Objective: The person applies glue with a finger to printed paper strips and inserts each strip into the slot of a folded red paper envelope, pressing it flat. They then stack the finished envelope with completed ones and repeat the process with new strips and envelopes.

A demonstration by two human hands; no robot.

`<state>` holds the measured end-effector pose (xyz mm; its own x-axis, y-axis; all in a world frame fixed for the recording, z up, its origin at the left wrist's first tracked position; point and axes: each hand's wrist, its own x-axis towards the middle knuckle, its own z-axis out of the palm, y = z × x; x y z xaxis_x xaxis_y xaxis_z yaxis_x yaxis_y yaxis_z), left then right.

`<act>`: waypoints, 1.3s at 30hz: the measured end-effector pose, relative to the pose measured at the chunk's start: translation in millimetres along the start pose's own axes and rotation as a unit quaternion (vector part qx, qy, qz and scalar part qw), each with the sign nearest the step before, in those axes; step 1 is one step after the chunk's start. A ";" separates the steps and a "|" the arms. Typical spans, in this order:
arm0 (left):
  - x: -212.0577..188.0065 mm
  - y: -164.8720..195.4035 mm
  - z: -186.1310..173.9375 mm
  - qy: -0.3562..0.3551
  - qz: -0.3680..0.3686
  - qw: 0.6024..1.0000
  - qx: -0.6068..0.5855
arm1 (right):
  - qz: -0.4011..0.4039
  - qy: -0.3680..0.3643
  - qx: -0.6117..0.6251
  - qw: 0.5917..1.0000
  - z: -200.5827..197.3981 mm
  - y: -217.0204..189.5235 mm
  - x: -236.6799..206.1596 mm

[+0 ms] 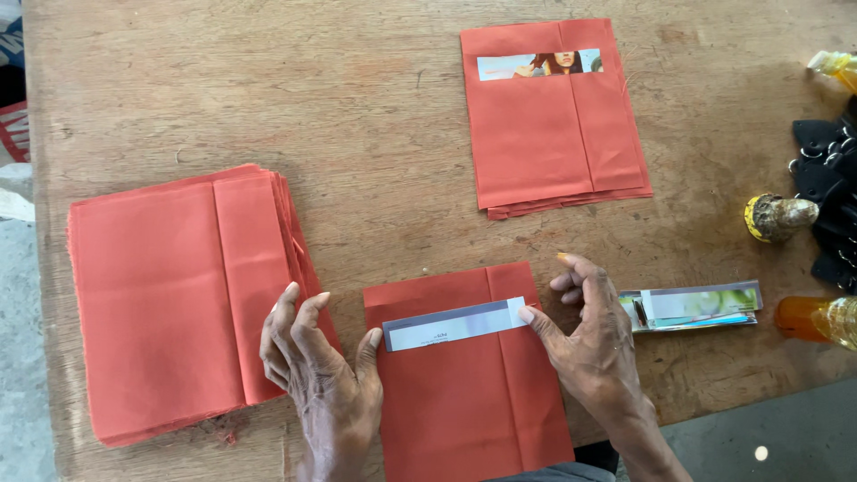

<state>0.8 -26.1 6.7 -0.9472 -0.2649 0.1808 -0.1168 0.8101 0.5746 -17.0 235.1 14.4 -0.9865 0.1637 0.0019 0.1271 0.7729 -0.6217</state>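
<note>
A folded orange paper bag (464, 393) lies at the table's near edge. Across its upper part sits a narrow grey and white paper strip (455, 324). My left hand (317, 375) rests beside the bag, its thumb touching the strip's left end. My right hand (594, 339) is on the other side, thumb pressing the strip's right end, fingers spread. Neither hand grips anything.
A thick stack of orange bags (170, 303) lies at the left. A smaller pile (553, 125) with a picture strip on top is at the far middle. A bundle of cut strips (696, 306), small bottles (781, 217) and a black object (826, 170) crowd the right edge of the wooden table (375, 116).
</note>
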 end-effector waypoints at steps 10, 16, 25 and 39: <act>0.2 -2.0 -1.4 -0.007 0.012 1.000 0.005 | -0.008 0.001 0.005 1.000 1.2 1.0 -1.1; -2.7 -4.1 -0.2 0.005 0.034 0.999 0.007 | 0.032 -0.017 0.078 0.996 -10.6 -3.8 -2.0; -8.5 0.7 -5.6 0.005 0.028 0.999 0.016 | -0.251 -0.126 0.016 0.960 29.8 -67.3 -57.3; -43.0 8.6 1.2 -0.173 0.196 0.964 -0.056 | -0.231 -0.113 -0.095 0.962 36.8 -52.8 -63.1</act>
<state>40.2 -7.1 2.8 -0.9572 0.2559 0.1353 0.2845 0.7462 0.6019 34.7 161.4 18.3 -0.9364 -0.3458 0.0598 -0.3356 0.8325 -0.4408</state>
